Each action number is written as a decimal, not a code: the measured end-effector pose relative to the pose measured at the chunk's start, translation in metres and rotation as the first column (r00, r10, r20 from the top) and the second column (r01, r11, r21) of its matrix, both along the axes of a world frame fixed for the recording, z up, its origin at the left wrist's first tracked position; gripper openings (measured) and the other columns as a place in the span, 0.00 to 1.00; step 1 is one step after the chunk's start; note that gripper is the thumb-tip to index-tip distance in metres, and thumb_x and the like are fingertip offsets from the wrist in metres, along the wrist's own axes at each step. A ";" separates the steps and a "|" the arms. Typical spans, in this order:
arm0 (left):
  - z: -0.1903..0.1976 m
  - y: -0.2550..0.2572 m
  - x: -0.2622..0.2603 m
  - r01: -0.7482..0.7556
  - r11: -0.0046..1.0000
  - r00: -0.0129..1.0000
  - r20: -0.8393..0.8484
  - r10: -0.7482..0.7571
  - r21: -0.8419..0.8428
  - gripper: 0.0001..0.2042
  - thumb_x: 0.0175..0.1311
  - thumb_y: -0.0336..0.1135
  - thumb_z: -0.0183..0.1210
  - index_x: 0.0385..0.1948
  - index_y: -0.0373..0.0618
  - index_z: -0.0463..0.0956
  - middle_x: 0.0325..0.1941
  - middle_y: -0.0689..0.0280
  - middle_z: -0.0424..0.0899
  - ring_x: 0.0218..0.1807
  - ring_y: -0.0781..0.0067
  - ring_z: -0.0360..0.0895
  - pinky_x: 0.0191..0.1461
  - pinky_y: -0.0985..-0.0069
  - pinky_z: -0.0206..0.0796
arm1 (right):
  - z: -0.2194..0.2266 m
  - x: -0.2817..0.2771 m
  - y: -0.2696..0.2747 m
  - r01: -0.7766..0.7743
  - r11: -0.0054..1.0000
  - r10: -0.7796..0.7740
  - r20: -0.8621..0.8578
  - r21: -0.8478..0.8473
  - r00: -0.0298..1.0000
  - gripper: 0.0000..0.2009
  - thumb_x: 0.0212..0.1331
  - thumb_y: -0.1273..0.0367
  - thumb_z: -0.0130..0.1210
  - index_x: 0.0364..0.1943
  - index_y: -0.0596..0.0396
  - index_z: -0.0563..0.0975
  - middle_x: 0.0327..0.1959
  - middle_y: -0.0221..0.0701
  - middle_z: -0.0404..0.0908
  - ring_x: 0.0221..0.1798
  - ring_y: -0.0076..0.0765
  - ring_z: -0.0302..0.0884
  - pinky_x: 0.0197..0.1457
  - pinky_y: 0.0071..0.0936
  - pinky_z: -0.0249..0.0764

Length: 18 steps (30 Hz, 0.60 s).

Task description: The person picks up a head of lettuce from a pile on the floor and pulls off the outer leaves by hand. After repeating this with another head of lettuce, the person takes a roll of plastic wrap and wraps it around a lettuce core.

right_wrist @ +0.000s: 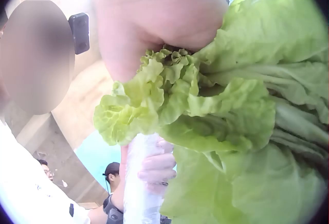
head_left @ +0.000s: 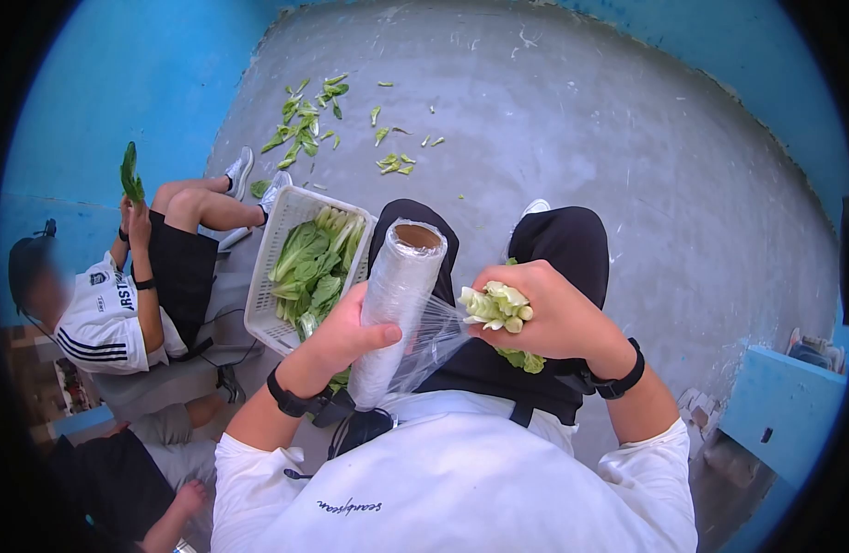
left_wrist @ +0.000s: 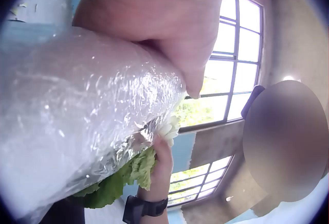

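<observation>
In the head view my left hand (head_left: 343,330) grips a roll of clear plastic wrap (head_left: 399,290), its thumb across the front and the cardboard core showing at the top. My right hand (head_left: 563,309) holds a bunch of lettuce (head_left: 498,304) by its stems, pale cut ends turned toward the roll. Between the two, a sheet of film (head_left: 431,346) stretches from the roll to the bunch. The right wrist view shows the bunch's broad, frilly green leaves (right_wrist: 236,111) spreading below that hand. Glossy film layers cover the roll (left_wrist: 92,116) in the left wrist view.
A white plastic basket (head_left: 257,309) of leafy greens (head_left: 305,263) stands beside my left knee. Loose leaves (head_left: 300,129) lie on the grey floor ahead. At left, a seated person (head_left: 106,309) holds up a green leaf (head_left: 129,175). A blue box (head_left: 784,405) stands at right.
</observation>
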<state>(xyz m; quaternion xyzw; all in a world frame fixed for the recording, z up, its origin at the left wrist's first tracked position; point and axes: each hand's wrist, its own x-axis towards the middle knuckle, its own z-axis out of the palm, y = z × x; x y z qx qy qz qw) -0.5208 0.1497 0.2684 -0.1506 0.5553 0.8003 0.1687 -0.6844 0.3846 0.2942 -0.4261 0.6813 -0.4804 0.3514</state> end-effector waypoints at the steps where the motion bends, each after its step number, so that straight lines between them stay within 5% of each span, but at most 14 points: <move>1: 0.001 0.002 0.000 -0.017 1.000 1.000 0.009 0.017 0.002 0.41 0.48 0.61 0.75 0.55 0.41 0.68 0.37 0.61 0.81 0.35 0.70 0.79 0.41 0.70 0.75 | -0.001 0.000 0.001 -0.013 1.000 0.013 -0.012 -0.002 1.000 0.14 0.49 0.73 0.73 0.36 0.56 0.78 0.28 0.32 0.83 0.29 0.37 0.82 0.36 0.28 0.74; 5: 0.000 0.000 0.002 -0.026 0.997 1.000 0.001 0.026 0.066 0.32 0.54 0.53 0.73 0.53 0.40 0.71 0.39 0.64 0.82 0.39 0.74 0.81 0.45 0.72 0.75 | 0.001 -0.001 0.003 -0.008 1.000 0.008 0.008 0.005 1.000 0.14 0.48 0.73 0.73 0.35 0.56 0.78 0.28 0.33 0.82 0.29 0.38 0.82 0.35 0.28 0.74; 14: -0.004 -0.002 0.004 -0.025 0.996 0.999 0.038 0.022 0.082 0.32 0.56 0.49 0.73 0.55 0.39 0.70 0.42 0.63 0.82 0.41 0.73 0.82 0.48 0.72 0.75 | 0.004 0.000 0.006 0.007 0.999 -0.008 0.029 0.035 1.000 0.12 0.49 0.72 0.71 0.36 0.58 0.79 0.28 0.37 0.84 0.31 0.46 0.83 0.36 0.33 0.76; 18: -0.006 0.003 0.002 -0.050 0.997 0.999 -0.020 0.049 -0.057 0.34 0.55 0.48 0.73 0.59 0.40 0.68 0.45 0.62 0.82 0.46 0.71 0.82 0.54 0.70 0.73 | 0.003 -0.001 0.013 0.034 0.999 -0.035 0.037 0.019 0.999 0.11 0.50 0.71 0.70 0.35 0.57 0.79 0.27 0.35 0.83 0.29 0.42 0.82 0.36 0.31 0.76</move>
